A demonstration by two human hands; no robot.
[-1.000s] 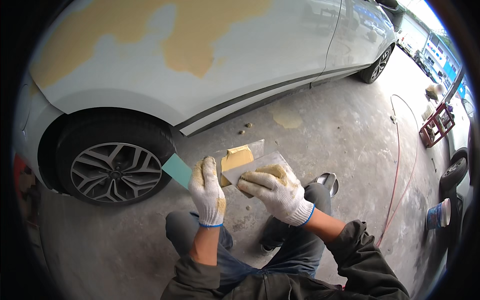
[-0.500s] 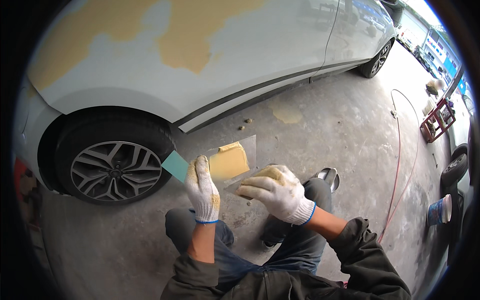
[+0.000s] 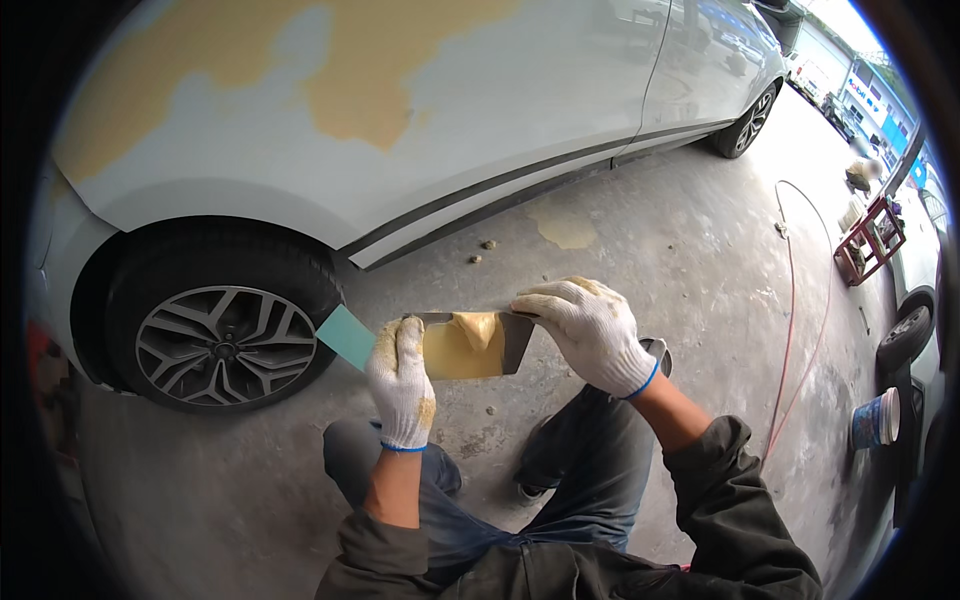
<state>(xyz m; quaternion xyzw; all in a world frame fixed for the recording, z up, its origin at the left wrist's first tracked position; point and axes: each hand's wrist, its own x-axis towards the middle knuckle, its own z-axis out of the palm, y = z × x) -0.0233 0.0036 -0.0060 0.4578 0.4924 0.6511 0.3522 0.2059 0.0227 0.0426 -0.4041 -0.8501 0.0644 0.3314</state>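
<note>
My left hand [image 3: 402, 385], in a white knit glove stained yellow, is closed on a flat mixing board [image 3: 518, 345]. Yellow body filler [image 3: 455, 358] is spread over the board, with a thicker lump near its far edge. A teal flat piece [image 3: 345, 337] sticks out on the left side of that hand; whether it belongs to the board I cannot tell. My gloved right hand [image 3: 590, 330] is closed at the board's far right corner, its fingers pinching a thin scraper that is mostly hidden, seen as a dark line along the far edge.
A light-coloured car door [image 3: 520, 130] with yellow filler patches stands in front, its wheel [image 3: 228, 345] close on my left. On the concrete floor lie small lumps [image 3: 488, 244] and a red hose [image 3: 790, 330]. A red stand [image 3: 868, 240] and a bucket [image 3: 876, 420] are at right.
My right hand has moved from the board's near right side up to its far right corner. The board now looks narrower and tilted, and the filler lump has changed shape.
</note>
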